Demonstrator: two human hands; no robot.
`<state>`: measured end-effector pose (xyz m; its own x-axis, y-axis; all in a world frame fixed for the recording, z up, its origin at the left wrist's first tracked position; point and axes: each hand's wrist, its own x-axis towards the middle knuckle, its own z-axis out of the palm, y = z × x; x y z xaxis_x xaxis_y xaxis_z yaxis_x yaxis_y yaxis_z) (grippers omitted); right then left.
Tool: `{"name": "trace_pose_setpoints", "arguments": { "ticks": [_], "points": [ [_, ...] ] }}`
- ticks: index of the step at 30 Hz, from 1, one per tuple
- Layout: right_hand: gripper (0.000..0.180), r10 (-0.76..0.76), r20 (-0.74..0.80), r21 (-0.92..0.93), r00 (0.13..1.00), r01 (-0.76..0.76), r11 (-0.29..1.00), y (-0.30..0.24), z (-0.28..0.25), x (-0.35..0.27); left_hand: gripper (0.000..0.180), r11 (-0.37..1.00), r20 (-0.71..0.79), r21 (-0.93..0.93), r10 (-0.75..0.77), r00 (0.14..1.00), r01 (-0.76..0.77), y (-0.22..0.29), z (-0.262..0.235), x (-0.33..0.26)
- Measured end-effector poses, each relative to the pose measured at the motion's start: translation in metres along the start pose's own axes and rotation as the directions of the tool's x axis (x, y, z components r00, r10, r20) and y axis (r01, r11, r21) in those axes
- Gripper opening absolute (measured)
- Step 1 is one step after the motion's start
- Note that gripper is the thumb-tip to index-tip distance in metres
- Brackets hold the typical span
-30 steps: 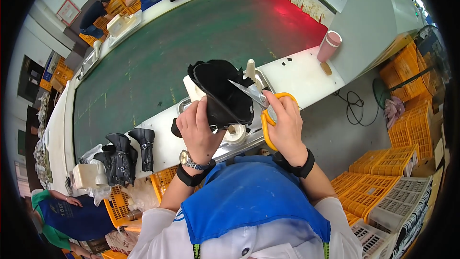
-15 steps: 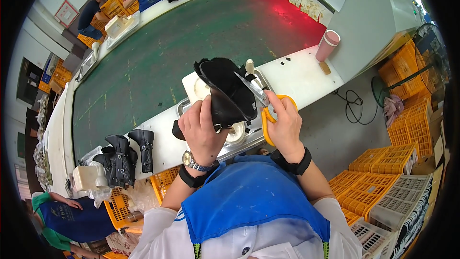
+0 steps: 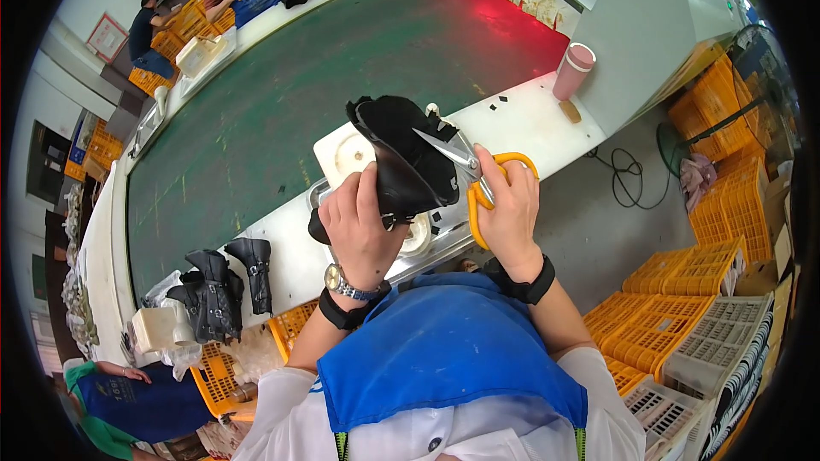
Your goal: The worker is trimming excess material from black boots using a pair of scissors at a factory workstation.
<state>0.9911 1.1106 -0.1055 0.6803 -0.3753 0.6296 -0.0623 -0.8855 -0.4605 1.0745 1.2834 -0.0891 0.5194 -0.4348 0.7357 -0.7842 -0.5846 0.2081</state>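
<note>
A black boot (image 3: 395,175) is gripped in my left hand (image 3: 363,226), its fingers closed around the shaft and the wide top opening tilted up to the right. Dark fuzzy lining shows inside that opening. My right hand (image 3: 510,218) is closed on the yellow handles of a pair of scissors (image 3: 476,205). The scissor blades lie over the lining at the boot's upper edge, next to small black scraps. Below the boot is a metal tray (image 3: 448,235) with a cream-coloured plastic container (image 3: 344,154), partly hidden by the boot and my left hand.
Black buckled boots (image 3: 213,294) stand on the white ledge to the left. A pink tumbler (image 3: 573,71) and black scraps are on the right ledge. The green conveyor belt (image 3: 256,137) runs beyond. Yellow crates (image 3: 666,333) are stacked at right. Other people work at far left and lower left.
The scissor handles have spread a little wider, and the blades look further apart. The boot has stayed nearly in place in my left hand. The whole view has shifted slightly.
</note>
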Motion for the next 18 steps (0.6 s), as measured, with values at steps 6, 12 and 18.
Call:
{"name": "trace_pose_setpoints", "arguments": {
  "ticks": [6, 12, 18],
  "points": [
    [0.053, 0.013, -0.023, -0.032, 1.0, -0.014, 0.999, 0.012, -0.003, -0.005, 0.078, 0.999, 0.02, -0.003, 0.035, 0.999, -0.035, 0.008, 0.003, 0.006],
    [0.05, 0.045, -0.018, -0.015, 0.999, -0.045, 0.999, 0.025, -0.009, -0.008, 0.084, 0.996, 0.052, -0.022, 0.084, 0.995, -0.083, 0.013, 0.008, 0.007],
    [0.047, 0.185, 0.056, 0.065, 0.981, -0.188, 0.98, 0.028, -0.015, -0.011, 0.075, 0.993, 0.025, -0.057, 0.103, 0.994, -0.101, 0.018, 0.014, 0.012]
  ]
}}
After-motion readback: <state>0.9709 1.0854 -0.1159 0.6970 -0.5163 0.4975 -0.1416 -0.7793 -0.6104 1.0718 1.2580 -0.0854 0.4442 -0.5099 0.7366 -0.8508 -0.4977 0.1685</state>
